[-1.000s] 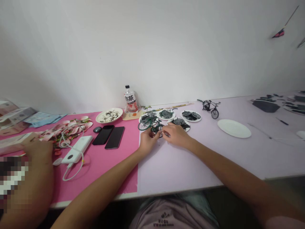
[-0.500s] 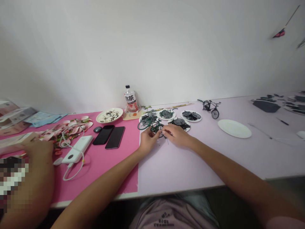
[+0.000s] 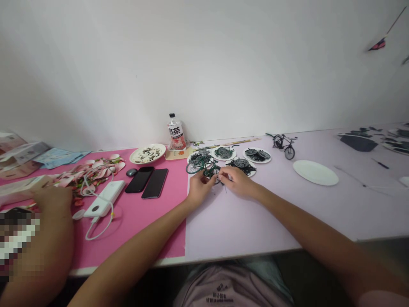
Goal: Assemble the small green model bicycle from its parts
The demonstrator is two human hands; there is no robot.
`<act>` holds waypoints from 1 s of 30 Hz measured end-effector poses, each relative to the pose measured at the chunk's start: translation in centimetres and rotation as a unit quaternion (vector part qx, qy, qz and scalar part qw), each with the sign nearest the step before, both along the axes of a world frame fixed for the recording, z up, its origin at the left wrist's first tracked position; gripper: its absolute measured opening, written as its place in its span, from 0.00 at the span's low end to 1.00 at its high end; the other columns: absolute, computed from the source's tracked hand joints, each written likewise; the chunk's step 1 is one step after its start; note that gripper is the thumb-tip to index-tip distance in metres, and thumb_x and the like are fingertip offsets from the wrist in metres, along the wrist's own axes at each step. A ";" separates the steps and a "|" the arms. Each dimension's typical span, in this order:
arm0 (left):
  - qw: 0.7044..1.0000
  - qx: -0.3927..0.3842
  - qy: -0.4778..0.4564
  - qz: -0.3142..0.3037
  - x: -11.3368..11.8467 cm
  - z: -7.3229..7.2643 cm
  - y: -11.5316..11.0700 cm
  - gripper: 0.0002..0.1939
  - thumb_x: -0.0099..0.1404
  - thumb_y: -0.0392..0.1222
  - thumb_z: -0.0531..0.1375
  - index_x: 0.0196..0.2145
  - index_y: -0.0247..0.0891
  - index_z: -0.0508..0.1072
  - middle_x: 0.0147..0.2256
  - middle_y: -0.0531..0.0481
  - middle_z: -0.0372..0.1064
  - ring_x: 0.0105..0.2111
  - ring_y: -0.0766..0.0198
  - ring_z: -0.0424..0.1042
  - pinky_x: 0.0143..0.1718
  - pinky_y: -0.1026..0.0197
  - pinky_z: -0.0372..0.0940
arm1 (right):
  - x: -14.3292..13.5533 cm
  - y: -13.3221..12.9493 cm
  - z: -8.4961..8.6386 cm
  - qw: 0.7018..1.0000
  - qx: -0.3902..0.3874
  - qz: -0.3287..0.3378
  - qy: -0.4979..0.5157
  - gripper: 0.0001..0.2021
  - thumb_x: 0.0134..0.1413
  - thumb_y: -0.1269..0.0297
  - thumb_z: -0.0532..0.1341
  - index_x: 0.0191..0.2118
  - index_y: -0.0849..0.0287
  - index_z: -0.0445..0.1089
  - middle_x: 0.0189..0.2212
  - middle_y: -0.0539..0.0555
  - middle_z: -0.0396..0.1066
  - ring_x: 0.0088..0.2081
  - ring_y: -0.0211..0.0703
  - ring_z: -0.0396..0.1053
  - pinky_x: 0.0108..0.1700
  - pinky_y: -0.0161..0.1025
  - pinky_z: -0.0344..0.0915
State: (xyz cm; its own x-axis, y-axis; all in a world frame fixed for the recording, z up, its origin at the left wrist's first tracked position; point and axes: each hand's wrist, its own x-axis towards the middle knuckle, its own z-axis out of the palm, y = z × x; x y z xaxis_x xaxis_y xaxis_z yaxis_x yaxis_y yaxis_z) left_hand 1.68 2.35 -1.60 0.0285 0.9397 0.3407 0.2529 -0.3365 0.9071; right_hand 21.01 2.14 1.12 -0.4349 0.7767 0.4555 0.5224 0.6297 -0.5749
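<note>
A small green model bicycle (image 3: 207, 166) is held just above the lilac part of the table. My left hand (image 3: 200, 187) has its fingers closed on the bicycle's lower part. At the wheel on the right, my right hand (image 3: 234, 180) pinches with thumb and forefinger, touching the bicycle; any small part between those fingertips is too tiny to make out. Right behind the hands stand white plates with dark parts, among them a plate of black pieces (image 3: 251, 169), a plate of green pieces (image 3: 224, 153) and a plate of grey pieces (image 3: 257, 155).
A finished-looking black model bicycle (image 3: 284, 145) stands at the back right, near a white plate (image 3: 315, 172). Left of me lie two phones (image 3: 155, 183), a white power bank (image 3: 105, 198) with cable, and pink petal-like pieces (image 3: 96, 170). A bottle (image 3: 176, 133) stands by the wall. Another person's arm (image 3: 53, 230) reaches in at left.
Both hands stay on the green model bicycle in nearly the same pose. The whole view has shifted very slightly; nothing on the table has visibly moved.
</note>
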 end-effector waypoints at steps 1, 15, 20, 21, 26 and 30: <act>1.000 0.003 0.001 0.000 0.0 0.0 0.0 0.18 0.60 0.55 0.68 0.33 0.35 0.74 0.22 0.53 0.68 0.22 0.67 0.64 0.24 0.65 0.55 | 0.0 0.0 0.0 1.000 -0.001 0.007 0.007 0.12 0.68 0.62 0.55 0.32 0.56 0.68 0.29 0.50 0.69 0.32 0.41 0.64 0.36 0.37 0.57; 1.000 -0.002 -0.002 -0.005 0.1 0.3 -0.3 0.18 0.59 0.55 0.68 0.33 0.36 0.74 0.21 0.53 0.68 0.22 0.66 0.65 0.25 0.64 0.56 | -0.1 0.2 -0.3 0.999 -0.034 0.014 0.036 0.11 0.64 0.62 0.58 0.30 0.57 0.68 0.26 0.48 0.67 0.30 0.39 0.62 0.33 0.36 0.57; 1.000 0.004 0.006 0.003 0.1 0.4 -0.3 0.18 0.60 0.55 0.68 0.34 0.36 0.75 0.21 0.54 0.67 0.21 0.67 0.64 0.24 0.64 0.55 | -0.1 0.5 -0.6 0.996 -0.071 0.011 0.055 0.12 0.64 0.59 0.58 0.30 0.57 0.69 0.26 0.48 0.68 0.28 0.39 0.61 0.31 0.35 0.55; 1.000 0.005 0.006 0.003 0.1 0.3 -0.3 0.19 0.60 0.55 0.68 0.34 0.35 0.75 0.21 0.54 0.68 0.21 0.67 0.64 0.24 0.64 0.55 | 0.0 0.6 -0.7 0.995 -0.075 0.013 0.060 0.12 0.64 0.59 0.58 0.31 0.57 0.69 0.27 0.49 0.69 0.29 0.39 0.62 0.31 0.35 0.55; 1.000 0.002 -0.001 0.002 0.1 0.2 -0.2 0.19 0.59 0.56 0.68 0.33 0.36 0.74 0.22 0.53 0.69 0.22 0.66 0.66 0.24 0.64 0.57 | 0.0 1.0 -1.0 0.992 -0.097 0.019 0.084 0.12 0.64 0.56 0.58 0.32 0.57 0.70 0.29 0.50 0.70 0.32 0.41 0.65 0.34 0.36 0.58; 1.000 0.000 0.012 0.005 0.0 0.3 -0.2 0.18 0.60 0.56 0.68 0.33 0.36 0.74 0.22 0.52 0.69 0.22 0.65 0.66 0.24 0.64 0.57 | -0.1 1.3 -1.4 0.986 -0.129 0.026 0.099 0.11 0.63 0.58 0.58 0.31 0.57 0.70 0.26 0.49 0.69 0.30 0.41 0.66 0.34 0.37 0.61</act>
